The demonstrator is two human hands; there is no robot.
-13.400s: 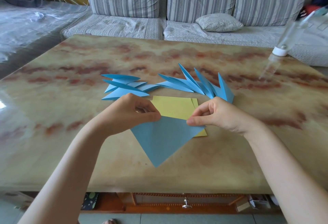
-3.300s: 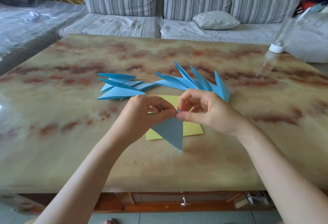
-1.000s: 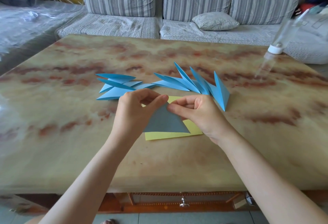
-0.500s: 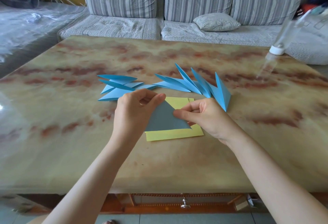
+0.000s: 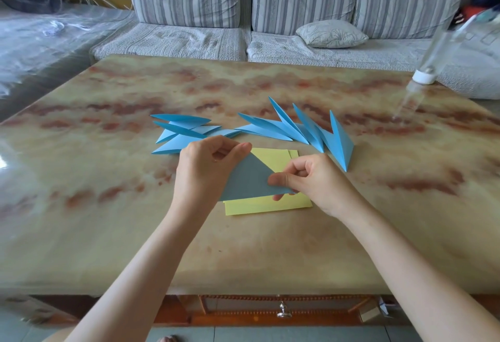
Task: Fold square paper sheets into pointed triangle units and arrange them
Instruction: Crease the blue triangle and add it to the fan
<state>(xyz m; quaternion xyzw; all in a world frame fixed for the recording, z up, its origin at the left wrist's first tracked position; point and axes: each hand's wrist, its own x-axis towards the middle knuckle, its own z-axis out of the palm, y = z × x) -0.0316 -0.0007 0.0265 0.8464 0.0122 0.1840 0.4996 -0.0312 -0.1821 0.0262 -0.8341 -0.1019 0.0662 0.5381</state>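
- Left hand (image 5: 207, 171): forearm comes in from bottom left, back of the hand faces the camera, fingers curled. Thumb and index finger pinch the top apex of the blue triangle (image 5: 247, 179).
- Right hand (image 5: 318, 183): forearm comes in from bottom right, fingers curled in. The thumb lies flat on the triangle's right-hand corner and one fingertip shows under its lower edge, so it pinches the paper there.
- Blue triangle: sits between the two hands, held by both, with its long edge nearest the person and its apex away. Can't tell whether it's lifted or touching the paper under it.
- Yellow sheets (image 5: 266, 206): flat on the table (image 5: 108, 206), directly under the triangle and both hands' fingertips. They stick out past the triangle on the near side and the far right.
- Left cluster of units (image 5: 180, 132): folded blue points lying flat, just beyond the left hand.
- Right fan of units (image 5: 300, 130): blue points overlapping in a row beyond the right hand, with the last one just off its knuckles.
- Bottle (image 5: 422, 77): blurred, well beyond and to the right of the right hand.
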